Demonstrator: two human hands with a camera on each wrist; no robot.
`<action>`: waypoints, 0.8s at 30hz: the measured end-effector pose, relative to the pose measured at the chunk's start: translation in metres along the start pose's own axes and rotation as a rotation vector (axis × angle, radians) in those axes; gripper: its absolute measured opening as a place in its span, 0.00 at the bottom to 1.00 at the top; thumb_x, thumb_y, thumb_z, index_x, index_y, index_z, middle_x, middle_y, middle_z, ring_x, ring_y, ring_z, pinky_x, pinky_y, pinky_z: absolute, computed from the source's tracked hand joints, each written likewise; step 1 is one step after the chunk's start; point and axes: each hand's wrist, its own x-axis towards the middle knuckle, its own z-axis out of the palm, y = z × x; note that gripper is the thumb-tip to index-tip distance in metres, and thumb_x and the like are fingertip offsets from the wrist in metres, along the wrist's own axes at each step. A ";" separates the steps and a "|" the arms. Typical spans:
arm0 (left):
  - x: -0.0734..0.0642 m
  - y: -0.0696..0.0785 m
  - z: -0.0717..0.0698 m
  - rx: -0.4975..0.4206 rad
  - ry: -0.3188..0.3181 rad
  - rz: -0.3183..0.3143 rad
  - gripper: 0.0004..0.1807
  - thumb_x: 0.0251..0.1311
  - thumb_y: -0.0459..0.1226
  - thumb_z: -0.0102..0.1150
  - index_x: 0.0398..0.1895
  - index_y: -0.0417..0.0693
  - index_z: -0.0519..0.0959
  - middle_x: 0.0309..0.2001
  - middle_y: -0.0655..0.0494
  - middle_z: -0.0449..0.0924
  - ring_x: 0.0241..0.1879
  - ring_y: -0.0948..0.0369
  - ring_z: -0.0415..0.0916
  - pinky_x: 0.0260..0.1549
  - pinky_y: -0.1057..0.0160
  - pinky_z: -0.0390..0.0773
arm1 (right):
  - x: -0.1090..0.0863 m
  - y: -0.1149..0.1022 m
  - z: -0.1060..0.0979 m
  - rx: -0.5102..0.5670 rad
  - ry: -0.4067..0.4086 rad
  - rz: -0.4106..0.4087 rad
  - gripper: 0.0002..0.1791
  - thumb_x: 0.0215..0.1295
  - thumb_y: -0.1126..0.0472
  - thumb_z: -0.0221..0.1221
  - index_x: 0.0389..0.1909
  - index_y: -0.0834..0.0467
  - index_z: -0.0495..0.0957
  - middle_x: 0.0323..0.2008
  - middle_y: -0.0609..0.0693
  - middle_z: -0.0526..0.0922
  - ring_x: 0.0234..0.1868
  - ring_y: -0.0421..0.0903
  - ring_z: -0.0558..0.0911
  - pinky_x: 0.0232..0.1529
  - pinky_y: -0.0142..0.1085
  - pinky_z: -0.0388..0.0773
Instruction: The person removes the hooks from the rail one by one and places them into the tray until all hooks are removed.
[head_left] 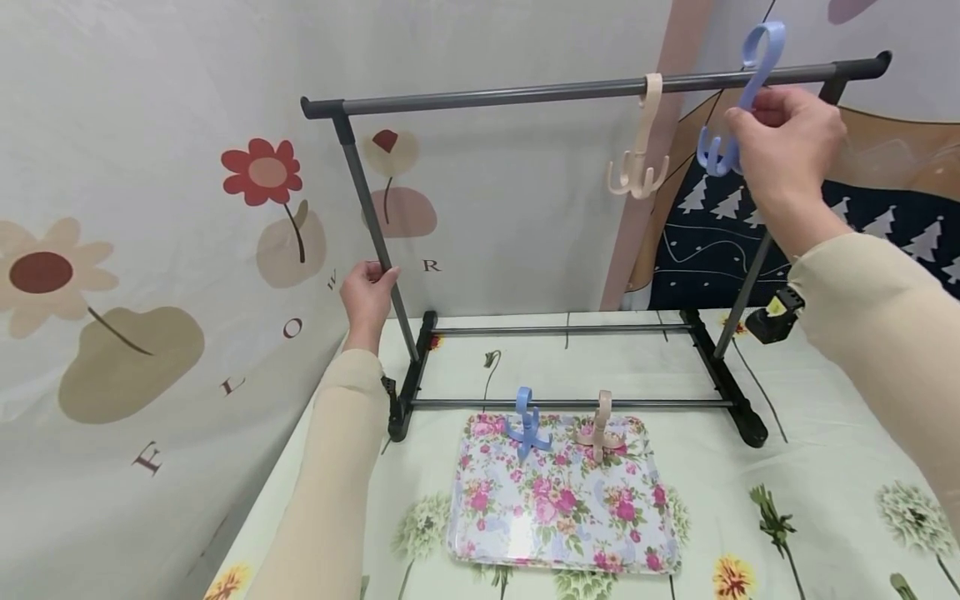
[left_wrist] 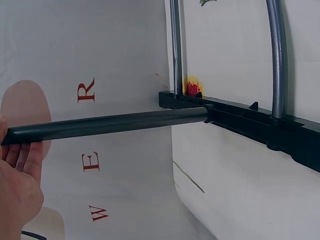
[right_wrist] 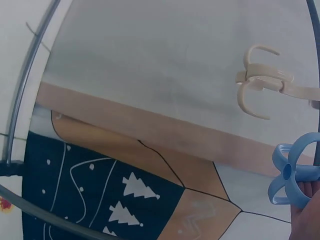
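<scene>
My left hand (head_left: 367, 292) grips the left post (head_left: 367, 196) of a dark metal rack; the left wrist view shows its fingers against that post (left_wrist: 110, 125). My right hand (head_left: 795, 142) pinches the stem of a blue multi-prong hook (head_left: 763, 71) near the right end of the top bar (head_left: 487, 97). The blue hook's curved top stands above the bar, its prongs below; whether it bears on the bar I cannot tell. To its left a beige multi-prong hook (head_left: 641, 146) hangs from the bar. Both hooks, blue (right_wrist: 287, 171) and beige (right_wrist: 265, 75), show in the right wrist view.
A flowered tray (head_left: 555, 517) lies on the floral tablecloth (head_left: 847, 500) before the rack. At its far edge are another blue hook (head_left: 527, 425) and another beige hook (head_left: 600, 425). Black feet (head_left: 723, 379) and two lower rails support the rack. Behind hangs a printed cloth (head_left: 517, 200).
</scene>
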 end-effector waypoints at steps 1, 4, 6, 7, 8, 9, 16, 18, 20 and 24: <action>0.000 0.000 0.000 0.000 -0.003 -0.002 0.16 0.67 0.42 0.62 0.50 0.39 0.77 0.48 0.46 0.79 0.49 0.53 0.75 0.52 0.55 0.72 | -0.001 0.001 -0.002 0.004 -0.009 0.004 0.19 0.65 0.51 0.65 0.55 0.52 0.81 0.37 0.35 0.79 0.41 0.30 0.78 0.59 0.30 0.71; 0.000 0.001 0.000 0.003 -0.014 -0.003 0.17 0.67 0.42 0.62 0.51 0.40 0.77 0.48 0.47 0.80 0.49 0.53 0.75 0.53 0.54 0.71 | -0.005 0.004 -0.006 -0.004 -0.034 0.011 0.20 0.65 0.51 0.65 0.56 0.53 0.81 0.36 0.35 0.79 0.40 0.30 0.78 0.56 0.28 0.73; 0.001 0.002 0.001 -0.002 -0.022 0.002 0.16 0.67 0.41 0.62 0.52 0.40 0.78 0.48 0.47 0.80 0.50 0.53 0.75 0.54 0.54 0.71 | -0.009 0.006 -0.008 -0.007 -0.051 0.014 0.21 0.64 0.51 0.66 0.56 0.53 0.81 0.36 0.35 0.79 0.39 0.30 0.78 0.53 0.26 0.74; 0.002 0.002 0.001 -0.002 -0.026 0.004 0.16 0.67 0.41 0.62 0.52 0.40 0.78 0.48 0.47 0.80 0.50 0.53 0.75 0.54 0.53 0.71 | -0.011 0.007 -0.009 -0.011 -0.058 0.012 0.21 0.64 0.51 0.66 0.56 0.53 0.81 0.36 0.35 0.79 0.39 0.30 0.78 0.53 0.25 0.74; 0.002 0.002 0.001 -0.002 -0.028 0.006 0.16 0.67 0.41 0.62 0.52 0.40 0.78 0.48 0.47 0.80 0.50 0.53 0.76 0.54 0.53 0.71 | -0.013 0.008 -0.010 -0.016 -0.067 0.008 0.22 0.64 0.50 0.66 0.57 0.53 0.81 0.36 0.35 0.79 0.39 0.30 0.78 0.52 0.25 0.74; 0.003 0.002 0.001 -0.002 -0.031 0.007 0.16 0.67 0.41 0.62 0.52 0.40 0.78 0.48 0.47 0.81 0.50 0.53 0.76 0.55 0.53 0.71 | -0.015 0.009 -0.010 -0.015 -0.076 0.004 0.22 0.64 0.50 0.66 0.57 0.53 0.81 0.36 0.35 0.79 0.39 0.31 0.78 0.53 0.26 0.74; 0.004 0.002 0.000 -0.005 -0.041 -0.006 0.15 0.67 0.42 0.62 0.50 0.40 0.79 0.49 0.47 0.82 0.51 0.53 0.76 0.56 0.52 0.71 | -0.035 0.012 -0.006 0.006 -0.141 -0.019 0.21 0.64 0.50 0.66 0.56 0.53 0.82 0.37 0.36 0.81 0.41 0.32 0.79 0.55 0.29 0.74; 0.004 0.001 -0.001 -0.007 -0.041 -0.012 0.15 0.67 0.42 0.63 0.49 0.40 0.79 0.49 0.47 0.82 0.51 0.53 0.76 0.56 0.52 0.71 | -0.042 0.011 -0.003 0.005 -0.166 -0.032 0.21 0.64 0.51 0.66 0.55 0.53 0.82 0.37 0.37 0.81 0.41 0.33 0.80 0.53 0.28 0.75; 0.004 0.001 -0.001 -0.013 -0.044 -0.019 0.15 0.67 0.42 0.63 0.49 0.41 0.79 0.49 0.47 0.82 0.51 0.53 0.76 0.56 0.52 0.71 | -0.049 0.010 0.000 -0.003 -0.189 -0.049 0.20 0.64 0.51 0.67 0.55 0.53 0.82 0.36 0.37 0.81 0.41 0.34 0.80 0.51 0.27 0.76; 0.004 0.001 -0.002 -0.019 -0.048 -0.021 0.15 0.67 0.42 0.62 0.49 0.41 0.79 0.48 0.47 0.82 0.51 0.54 0.77 0.56 0.53 0.71 | -0.063 0.008 0.007 -0.022 -0.235 -0.085 0.20 0.64 0.50 0.67 0.54 0.53 0.83 0.35 0.39 0.82 0.40 0.35 0.81 0.48 0.26 0.76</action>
